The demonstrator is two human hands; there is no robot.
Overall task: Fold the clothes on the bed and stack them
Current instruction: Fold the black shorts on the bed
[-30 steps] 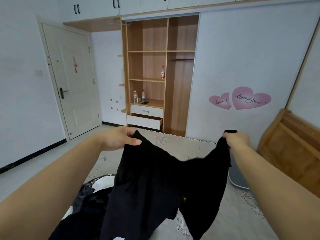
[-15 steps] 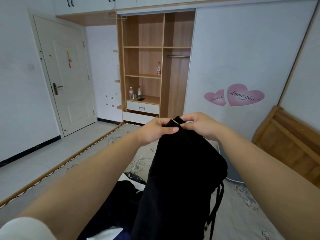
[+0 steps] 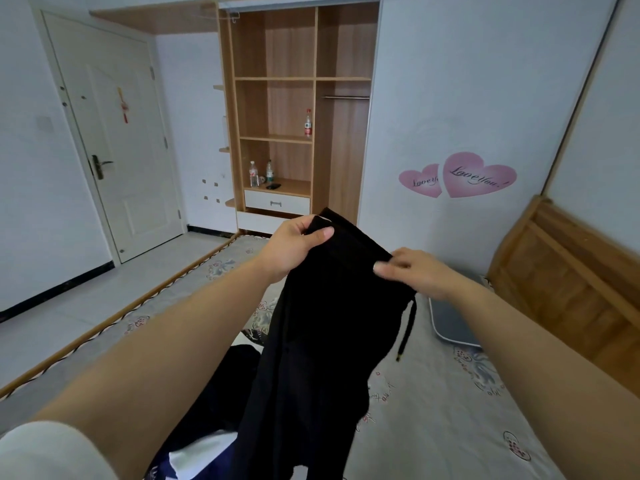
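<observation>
A pair of black drawstring trousers [image 3: 322, 341] hangs doubled lengthwise above the bed [image 3: 450, 410]. My left hand [image 3: 294, 245] grips the far end of the waistband, thumb on top. My right hand [image 3: 415, 271] pinches the near end of the waistband, blurred by motion. A black drawstring dangles below my right hand. Under the hanging legs lies a heap of other clothes [image 3: 214, 403], dark blue, black and white, partly hidden by my left forearm.
The bed has a grey flower-print sheet. A grey pillow [image 3: 450, 323] lies at the right by a wooden headboard [image 3: 561, 289]. Beyond the foot stands an open wooden wardrobe [image 3: 294, 116] with bottles. A white door [image 3: 114, 140] is at the left.
The trousers were held spread wide, then my hands met and doubled them. Since then my right hand has slid right and down along the waistband, away from my left.
</observation>
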